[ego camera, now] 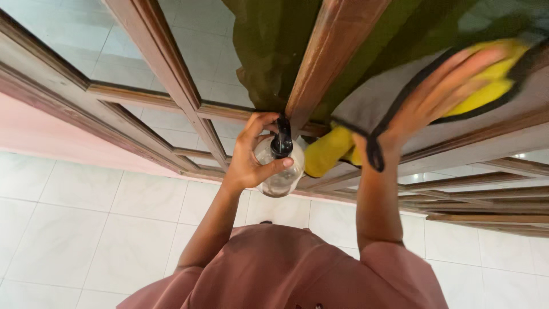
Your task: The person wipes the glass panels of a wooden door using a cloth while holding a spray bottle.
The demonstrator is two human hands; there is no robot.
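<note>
The view looks down the person's own body, so the scene appears upside down, with both arms reaching toward a wooden-framed glass door (171,74). The left hand (254,154) holds a clear spray bottle (280,171) with a black trigger head; its grip is closed around the bottle's neck, thumb across the clear body and 1 finger curled over the top near the trigger. The bottle sits close to the lower rail of the wooden frame, just beside the yellow end of a cloth (366,106).

The right hand (440,94) lies flat, fingers spread and straight, pressing the cloth against a glass pane. That grip is open, palm down on the fabric rather than closed around it. The cloth is grey on 1 face with a black edge, and yellow where it folds over near the fingertips and at its hanging end. A dark green curtain (274,46) hangs behind the glass. White floor tiles (74,229) lie around, and the person's pink sleeves (286,269) fill the bottom of the view.
</note>
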